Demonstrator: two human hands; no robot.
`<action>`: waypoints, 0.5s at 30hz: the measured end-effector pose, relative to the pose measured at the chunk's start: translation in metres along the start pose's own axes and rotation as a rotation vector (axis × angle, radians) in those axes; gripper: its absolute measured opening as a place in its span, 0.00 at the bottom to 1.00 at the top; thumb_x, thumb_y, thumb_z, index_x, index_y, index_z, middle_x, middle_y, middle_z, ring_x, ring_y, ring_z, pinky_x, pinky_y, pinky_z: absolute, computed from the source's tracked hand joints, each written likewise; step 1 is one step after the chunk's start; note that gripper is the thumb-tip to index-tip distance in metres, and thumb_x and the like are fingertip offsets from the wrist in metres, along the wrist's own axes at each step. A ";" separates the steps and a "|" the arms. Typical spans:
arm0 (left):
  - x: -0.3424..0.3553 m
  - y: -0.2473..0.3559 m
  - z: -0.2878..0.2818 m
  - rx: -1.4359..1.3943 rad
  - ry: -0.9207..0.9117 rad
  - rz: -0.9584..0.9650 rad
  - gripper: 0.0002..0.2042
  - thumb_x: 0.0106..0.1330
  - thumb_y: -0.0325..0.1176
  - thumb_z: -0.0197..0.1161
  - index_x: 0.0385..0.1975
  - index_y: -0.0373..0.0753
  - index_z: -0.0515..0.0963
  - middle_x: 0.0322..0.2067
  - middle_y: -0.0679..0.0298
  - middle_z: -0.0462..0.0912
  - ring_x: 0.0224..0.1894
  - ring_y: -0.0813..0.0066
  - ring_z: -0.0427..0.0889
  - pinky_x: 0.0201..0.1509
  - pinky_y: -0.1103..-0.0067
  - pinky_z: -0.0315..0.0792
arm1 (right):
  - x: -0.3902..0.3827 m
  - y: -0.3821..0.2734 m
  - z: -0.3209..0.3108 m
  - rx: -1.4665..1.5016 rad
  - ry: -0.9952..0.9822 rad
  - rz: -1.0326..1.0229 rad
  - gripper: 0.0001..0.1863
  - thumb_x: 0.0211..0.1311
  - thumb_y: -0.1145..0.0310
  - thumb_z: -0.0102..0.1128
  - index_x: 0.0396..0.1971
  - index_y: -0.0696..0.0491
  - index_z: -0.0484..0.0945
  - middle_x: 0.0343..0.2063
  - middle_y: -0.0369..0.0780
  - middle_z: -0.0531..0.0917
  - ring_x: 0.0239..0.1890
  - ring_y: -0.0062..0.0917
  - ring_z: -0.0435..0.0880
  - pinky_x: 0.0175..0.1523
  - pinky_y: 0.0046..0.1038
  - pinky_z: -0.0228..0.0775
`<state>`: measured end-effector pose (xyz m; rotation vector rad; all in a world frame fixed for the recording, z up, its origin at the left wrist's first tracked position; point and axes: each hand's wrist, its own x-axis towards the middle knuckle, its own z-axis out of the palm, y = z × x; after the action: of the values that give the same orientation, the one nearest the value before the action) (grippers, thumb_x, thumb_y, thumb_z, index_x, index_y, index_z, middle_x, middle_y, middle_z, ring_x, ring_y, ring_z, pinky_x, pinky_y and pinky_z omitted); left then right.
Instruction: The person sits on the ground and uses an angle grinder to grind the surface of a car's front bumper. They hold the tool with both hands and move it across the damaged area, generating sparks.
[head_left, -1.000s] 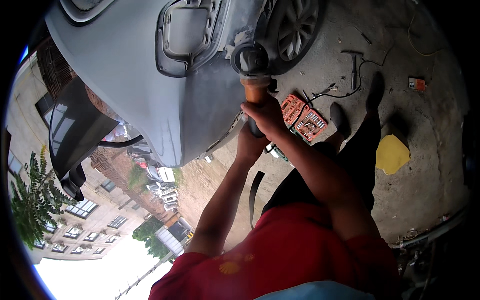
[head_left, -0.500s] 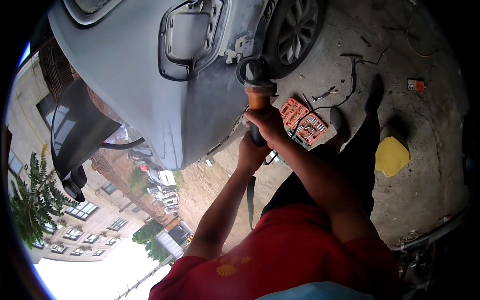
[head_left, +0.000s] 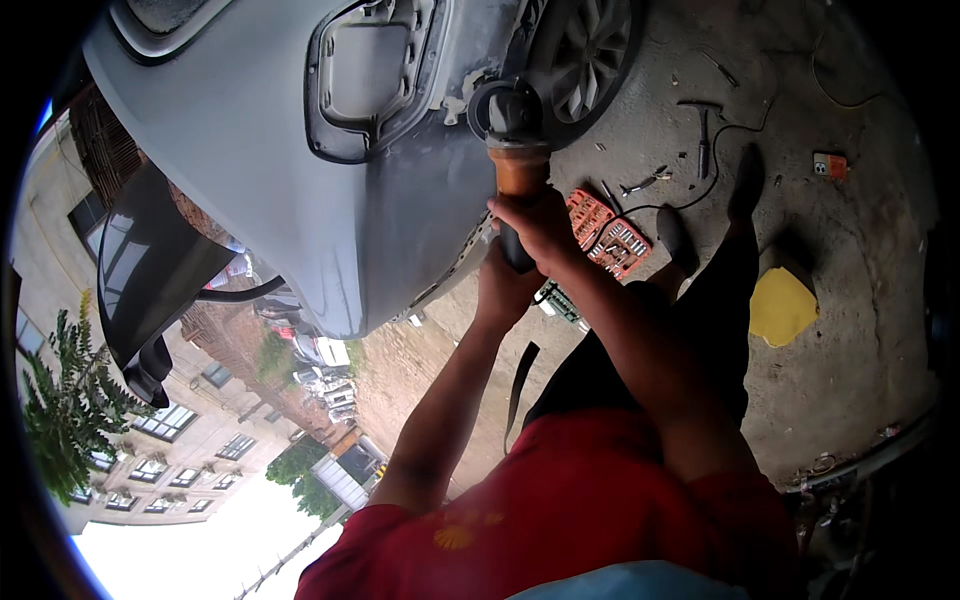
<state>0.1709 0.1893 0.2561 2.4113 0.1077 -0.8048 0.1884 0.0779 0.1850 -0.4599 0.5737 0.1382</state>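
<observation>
Both my hands are wrapped around an angle grinder [head_left: 520,172] with an orange body, a black head and a black rear grip. My right hand [head_left: 538,232] holds it where the orange body meets the grip. Just below, my left hand [head_left: 506,288] closes around the rear end of the grip. The round guard and disc side of the head is against or just over the grey car's body panel [head_left: 415,215], beside the wheel [head_left: 592,62]. I cannot tell whether the disc touches the panel. Patches of bare, scuffed surface show near the wheel arch.
An open orange tool case [head_left: 622,246] with sockets lies by my feet. A black cord [head_left: 745,128] crosses the concrete near a hammer [head_left: 703,138] and pliers [head_left: 645,183]. Farther right are an orange-and-white socket box [head_left: 830,166] and a yellow blocky object [head_left: 783,308].
The grinder and both hands have moved slightly up the picture, farther from my body, nearer the wheel arch. The cord has shifted off the hammer, and more of the case's green part shows.
</observation>
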 end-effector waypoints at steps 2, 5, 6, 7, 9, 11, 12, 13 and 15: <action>0.004 0.005 -0.002 0.068 0.022 -0.059 0.35 0.57 0.47 0.85 0.54 0.28 0.76 0.43 0.47 0.90 0.45 0.60 0.91 0.48 0.64 0.83 | 0.003 -0.012 0.004 -0.034 0.010 -0.006 0.13 0.65 0.65 0.78 0.38 0.59 0.86 0.31 0.37 0.89 0.32 0.21 0.88 0.42 0.29 0.79; -0.014 -0.006 -0.004 0.106 -0.022 -0.151 0.37 0.56 0.48 0.85 0.56 0.29 0.76 0.47 0.47 0.90 0.49 0.60 0.91 0.51 0.65 0.83 | -0.010 0.011 -0.001 -0.008 0.019 0.045 0.14 0.65 0.64 0.78 0.40 0.59 0.86 0.31 0.37 0.88 0.32 0.22 0.89 0.42 0.29 0.80; -0.021 -0.006 -0.002 0.071 -0.042 -0.180 0.38 0.58 0.43 0.86 0.62 0.27 0.74 0.50 0.56 0.89 0.51 0.73 0.87 0.50 0.72 0.82 | -0.015 0.014 -0.001 -0.058 0.046 0.089 0.14 0.65 0.64 0.78 0.41 0.59 0.86 0.31 0.36 0.88 0.32 0.22 0.89 0.42 0.29 0.80; -0.027 -0.002 -0.001 0.032 -0.061 -0.182 0.40 0.57 0.44 0.86 0.63 0.27 0.73 0.51 0.55 0.88 0.52 0.73 0.86 0.51 0.72 0.81 | -0.020 0.015 -0.002 -0.109 0.072 0.128 0.14 0.65 0.64 0.78 0.41 0.59 0.86 0.32 0.36 0.88 0.32 0.22 0.89 0.42 0.29 0.80; -0.026 -0.004 -0.001 0.037 -0.033 -0.121 0.37 0.58 0.42 0.86 0.61 0.28 0.75 0.49 0.56 0.88 0.50 0.73 0.87 0.50 0.73 0.81 | -0.019 0.017 -0.001 -0.108 0.075 0.107 0.14 0.65 0.65 0.78 0.41 0.59 0.86 0.32 0.36 0.89 0.33 0.22 0.89 0.42 0.29 0.81; -0.007 -0.011 -0.003 0.047 -0.045 -0.112 0.36 0.57 0.45 0.85 0.59 0.31 0.75 0.45 0.49 0.90 0.46 0.62 0.91 0.49 0.67 0.83 | -0.005 0.011 -0.001 -0.058 0.022 -0.002 0.13 0.65 0.65 0.78 0.40 0.59 0.86 0.32 0.37 0.89 0.33 0.22 0.89 0.43 0.29 0.81; 0.000 -0.010 -0.002 0.004 -0.019 -0.022 0.36 0.56 0.44 0.85 0.59 0.30 0.75 0.44 0.48 0.90 0.45 0.61 0.91 0.47 0.66 0.83 | -0.001 0.004 -0.001 -0.040 -0.006 -0.013 0.13 0.66 0.66 0.78 0.42 0.59 0.86 0.34 0.37 0.89 0.34 0.23 0.89 0.44 0.30 0.81; -0.004 -0.010 -0.004 0.028 -0.029 -0.062 0.36 0.56 0.44 0.85 0.59 0.30 0.75 0.44 0.48 0.90 0.45 0.61 0.91 0.48 0.66 0.83 | -0.004 0.007 -0.001 -0.022 -0.002 0.007 0.13 0.66 0.66 0.78 0.42 0.59 0.86 0.34 0.37 0.89 0.34 0.23 0.89 0.44 0.30 0.81; -0.004 0.002 -0.007 0.075 -0.045 -0.123 0.37 0.56 0.44 0.85 0.59 0.30 0.75 0.45 0.48 0.90 0.46 0.62 0.91 0.48 0.67 0.83 | -0.002 0.006 -0.002 0.011 -0.002 0.028 0.14 0.66 0.66 0.77 0.43 0.58 0.85 0.35 0.37 0.89 0.35 0.23 0.89 0.45 0.29 0.82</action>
<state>0.1712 0.1922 0.2636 2.4741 0.2135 -0.9329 0.1844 0.0830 0.1824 -0.4410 0.5794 0.1624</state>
